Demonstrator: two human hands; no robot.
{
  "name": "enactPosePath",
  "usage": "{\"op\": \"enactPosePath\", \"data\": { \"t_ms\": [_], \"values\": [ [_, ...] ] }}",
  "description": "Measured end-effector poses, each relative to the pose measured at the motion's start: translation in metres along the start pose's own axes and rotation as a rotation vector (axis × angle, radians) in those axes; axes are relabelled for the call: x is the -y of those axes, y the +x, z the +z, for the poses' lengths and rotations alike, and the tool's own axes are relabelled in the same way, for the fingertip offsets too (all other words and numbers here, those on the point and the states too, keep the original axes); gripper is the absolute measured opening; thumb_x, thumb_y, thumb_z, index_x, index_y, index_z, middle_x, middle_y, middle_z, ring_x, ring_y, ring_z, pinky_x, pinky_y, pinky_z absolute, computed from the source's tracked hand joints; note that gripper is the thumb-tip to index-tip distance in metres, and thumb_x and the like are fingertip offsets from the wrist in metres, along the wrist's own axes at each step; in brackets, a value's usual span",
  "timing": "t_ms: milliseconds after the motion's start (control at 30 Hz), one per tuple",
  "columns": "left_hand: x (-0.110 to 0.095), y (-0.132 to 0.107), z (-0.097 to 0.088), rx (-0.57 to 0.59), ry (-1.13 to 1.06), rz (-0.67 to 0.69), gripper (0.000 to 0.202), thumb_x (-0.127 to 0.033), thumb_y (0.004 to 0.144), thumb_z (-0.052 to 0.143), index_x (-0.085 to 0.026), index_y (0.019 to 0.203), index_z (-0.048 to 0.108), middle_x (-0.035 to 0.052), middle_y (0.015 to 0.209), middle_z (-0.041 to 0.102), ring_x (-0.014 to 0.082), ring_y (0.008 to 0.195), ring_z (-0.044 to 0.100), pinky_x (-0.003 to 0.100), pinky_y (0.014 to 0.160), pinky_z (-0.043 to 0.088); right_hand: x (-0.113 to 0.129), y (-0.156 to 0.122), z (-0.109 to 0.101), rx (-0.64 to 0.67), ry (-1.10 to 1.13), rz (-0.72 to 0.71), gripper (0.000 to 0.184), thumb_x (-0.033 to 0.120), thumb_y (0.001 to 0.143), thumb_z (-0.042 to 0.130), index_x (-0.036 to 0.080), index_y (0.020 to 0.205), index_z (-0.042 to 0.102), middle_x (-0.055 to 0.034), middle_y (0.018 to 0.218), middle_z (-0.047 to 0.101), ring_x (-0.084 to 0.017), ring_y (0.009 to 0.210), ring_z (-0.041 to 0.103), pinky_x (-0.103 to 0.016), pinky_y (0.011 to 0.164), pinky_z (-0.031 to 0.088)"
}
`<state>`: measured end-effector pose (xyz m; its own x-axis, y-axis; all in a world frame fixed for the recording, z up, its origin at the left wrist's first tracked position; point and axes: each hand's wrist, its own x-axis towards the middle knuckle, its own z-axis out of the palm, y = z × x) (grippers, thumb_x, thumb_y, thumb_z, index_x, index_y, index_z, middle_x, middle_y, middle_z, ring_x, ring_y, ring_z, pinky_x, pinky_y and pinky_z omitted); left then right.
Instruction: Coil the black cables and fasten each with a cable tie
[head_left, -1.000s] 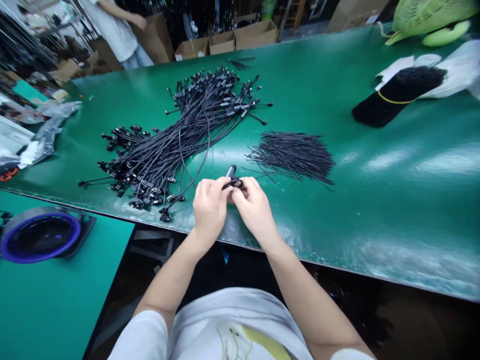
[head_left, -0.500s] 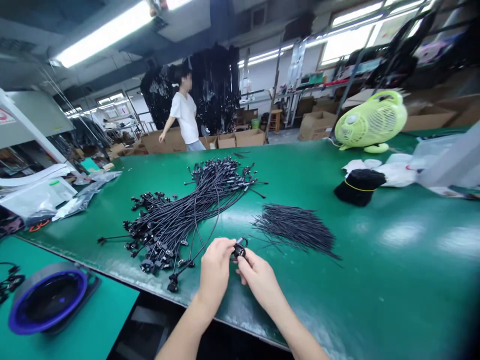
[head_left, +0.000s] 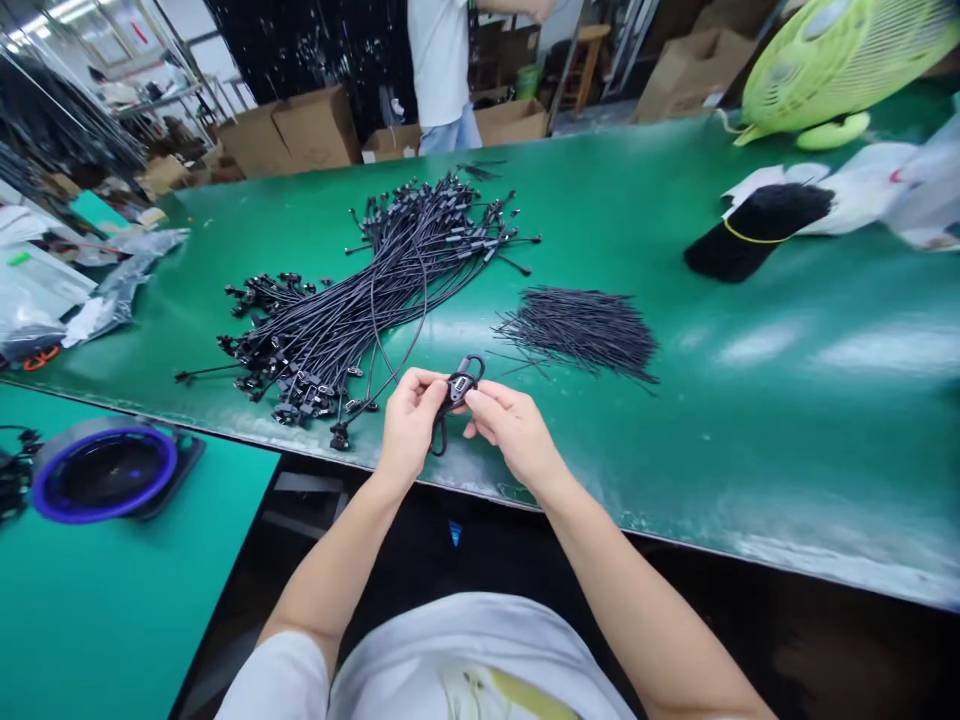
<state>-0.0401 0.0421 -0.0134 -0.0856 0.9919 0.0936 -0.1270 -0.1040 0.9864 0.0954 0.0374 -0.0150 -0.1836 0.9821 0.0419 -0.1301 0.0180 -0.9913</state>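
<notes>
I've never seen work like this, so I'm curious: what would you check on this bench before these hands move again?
1. Grip: ok. The left hand and right hand both pinch the black plastic clip.
2. Clip closed: cannot tell. The fingers cover part of it.
3. Cord: cannot tell. A black cord loop hangs under the clip, but its join is hidden.
4. Piles apart: ok. A gap shows between the bundle of black cables and the pile of thin black cords.
5. Co-worker: ok. The person stands beyond the far side of the green bench.
</notes>
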Motion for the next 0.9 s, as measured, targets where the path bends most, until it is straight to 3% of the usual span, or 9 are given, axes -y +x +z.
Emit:
{"op": "enactPosePath", "data": {
  "t_ms": [100, 167, 233, 367, 500, 567, 667, 767, 900],
  "values": [
    [0.001, -0.001, 0.002, 0.071, 0.039, -0.028, 0.024, -0.039, 0.087, 0.063, -0.015, 0.085, 0.061, 0.0001, 0.078, 0.063, 0.0117, 0.074, 0.059, 0.022, 0.074, 0.047, -0.010, 0.001, 0.000, -0.082, 0.155, 0.082, 0.028, 0.042, 0.084, 0.056, 0.017, 0.072, 0.061, 0.0080, 0.050, 0.032, -0.007, 0.043, 0.030, -0.025, 0.050, 0.044],
    [0.002, -0.002, 0.003, 0.127, 0.007, -0.084, 0.026, -0.042, 0.087, 0.063, -0.016, 0.085, 0.060, -0.0005, 0.078, 0.061, 0.0113, 0.075, 0.058, 0.022, 0.073, 0.046, -0.016, 0.002, -0.003, -0.103, 0.120, 0.102, 0.032, 0.046, 0.086, 0.053, 0.018, 0.072, 0.059, 0.0063, 0.054, 0.037, -0.008, 0.044, 0.032, -0.025, 0.049, 0.044],
    [0.004, -0.005, 0.005, 0.165, -0.102, -0.176, 0.030, -0.046, 0.085, 0.064, -0.018, 0.087, 0.055, -0.0016, 0.080, 0.060, 0.0105, 0.074, 0.057, 0.021, 0.070, 0.047, -0.020, 0.002, -0.008, -0.096, -0.103, 0.078, 0.039, 0.051, 0.089, 0.048, 0.019, 0.068, 0.057, 0.0025, 0.060, 0.046, -0.010, 0.048, 0.041, -0.026, 0.052, 0.045],
    [0.012, -0.012, 0.007, 0.223, -0.193, -0.320, 0.036, -0.054, 0.087, 0.059, -0.021, 0.087, 0.043, -0.0047, 0.073, 0.057, 0.0078, 0.060, 0.054, 0.019, 0.058, 0.045, -0.016, -0.006, -0.016, -0.226, -0.666, -0.139, 0.030, 0.048, 0.089, 0.054, 0.020, 0.083, 0.062, -0.0033, 0.081, 0.057, -0.016, 0.068, 0.055, -0.029, 0.066, 0.048],
    [0.010, -0.018, 0.004, 0.319, -0.064, -0.275, 0.035, -0.053, 0.092, 0.051, -0.021, 0.086, 0.041, -0.0047, 0.065, 0.056, 0.0077, 0.057, 0.053, 0.019, 0.057, 0.043, -0.008, -0.012, -0.023, -0.156, -0.760, -0.415, 0.038, 0.036, 0.091, 0.057, 0.022, 0.127, 0.054, -0.0086, 0.110, 0.058, -0.018, 0.085, 0.061, -0.032, 0.079, 0.051],
    [0.007, -0.021, 0.003, 0.383, -0.082, -0.249, 0.032, -0.049, 0.091, 0.055, -0.020, 0.092, 0.043, -0.0032, 0.071, 0.059, 0.0082, 0.063, 0.056, 0.021, 0.063, 0.044, -0.004, -0.012, -0.028, -0.094, -0.810, -0.546, 0.032, 0.027, 0.095, 0.050, 0.024, 0.127, 0.056, -0.0083, 0.111, 0.061, -0.020, 0.096, 0.060, -0.035, 0.086, 0.049],
    [0.005, -0.024, 0.003, 0.460, -0.181, -0.342, 0.043, -0.043, 0.087, 0.063, -0.022, 0.117, 0.040, -0.0018, 0.080, 0.061, 0.0086, 0.061, 0.057, 0.021, 0.056, 0.041, 0.002, -0.012, -0.034, -0.151, -0.888, -0.622, 0.029, 0.022, 0.095, 0.048, 0.024, 0.121, 0.061, -0.0086, 0.110, 0.062, -0.022, 0.101, 0.058, -0.040, 0.089, 0.047],
    [0.006, -0.025, 0.005, 0.364, -0.229, -0.403, 0.056, -0.036, 0.083, 0.068, -0.019, 0.129, 0.042, -0.0030, 0.073, 0.057, 0.0072, 0.054, 0.051, 0.020, 0.049, 0.034, 0.007, -0.018, -0.035, -0.146, -0.930, -0.626, 0.030, 0.019, 0.094, 0.048, 0.027, 0.118, 0.064, -0.0088, 0.109, 0.061, -0.022, 0.098, 0.058, -0.041, 0.086, 0.049],
    [0.006, -0.023, 0.007, 0.194, -0.220, -0.315, 0.046, -0.030, 0.078, 0.071, -0.014, 0.119, 0.056, 0.0015, 0.080, 0.062, 0.0077, 0.060, 0.052, 0.021, 0.056, 0.040, 0.008, -0.025, -0.030, -0.186, -0.869, -0.544, 0.028, 0.022, 0.094, 0.049, 0.024, 0.119, 0.061, -0.0085, 0.100, 0.061, -0.021, 0.090, 0.060, -0.037, 0.081, 0.052]
  ]
}}
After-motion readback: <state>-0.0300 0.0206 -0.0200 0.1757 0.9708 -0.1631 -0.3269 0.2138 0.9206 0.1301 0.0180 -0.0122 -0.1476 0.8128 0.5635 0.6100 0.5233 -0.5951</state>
